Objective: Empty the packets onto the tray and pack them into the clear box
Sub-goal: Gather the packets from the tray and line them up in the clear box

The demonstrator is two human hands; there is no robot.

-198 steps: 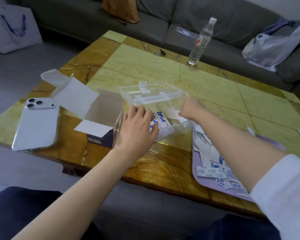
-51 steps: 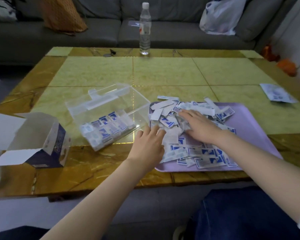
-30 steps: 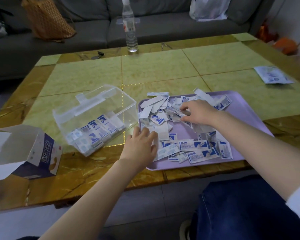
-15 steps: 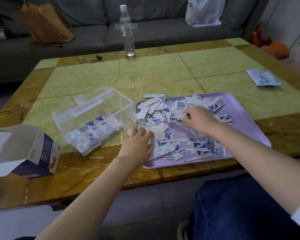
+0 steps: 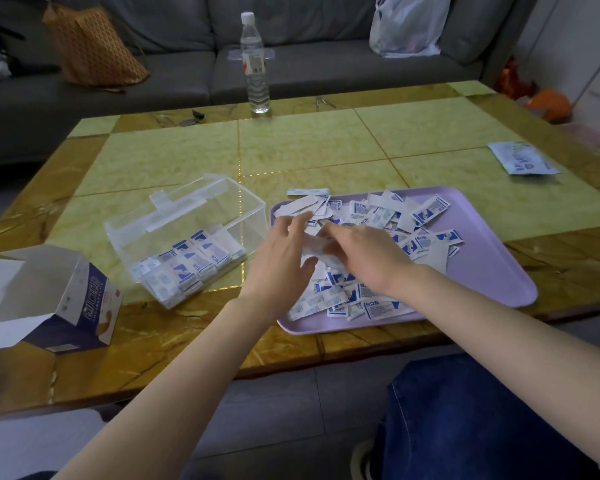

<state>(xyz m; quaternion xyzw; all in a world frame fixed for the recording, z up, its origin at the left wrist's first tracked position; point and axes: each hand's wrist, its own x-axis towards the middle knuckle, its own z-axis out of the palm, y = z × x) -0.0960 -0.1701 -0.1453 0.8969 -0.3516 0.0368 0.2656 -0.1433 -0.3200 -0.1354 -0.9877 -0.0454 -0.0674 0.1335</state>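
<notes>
Yellow-green and amber marble tabletop [image 5: 309, 150] in a living room, with a grey sofa [image 5: 326, 64] behind it and a water bottle [image 5: 255, 64] standing at its far edge. An opened, emptied-looking cardboard carton [image 5: 66, 299] lies at the near left. Just right of it the clear box [image 5: 187, 216] rests tilted, with a row of blue-and-white packets stacked in its lower near part; most of the box looks unfilled. Beside the box lies the lilac tray [image 5: 492, 271], its left half heaped with loose packets [image 5: 426, 213], and 1 stray packet [image 5: 307, 191] sits on the tabletop just past its far rim. Both of my hands are over the heap. My left hand [image 5: 284, 261] has its fingers [image 5: 291, 226] spread and fairly straight, gripping nothing. My right hand [image 5: 368, 258] has its fingers [image 5: 338, 237] bent down into the pile against a pale bundle; blur keeps me from telling whether they grip it. I judge the emptying done and the packing only begun: far more packets lie on the tray than in the box.
</notes>
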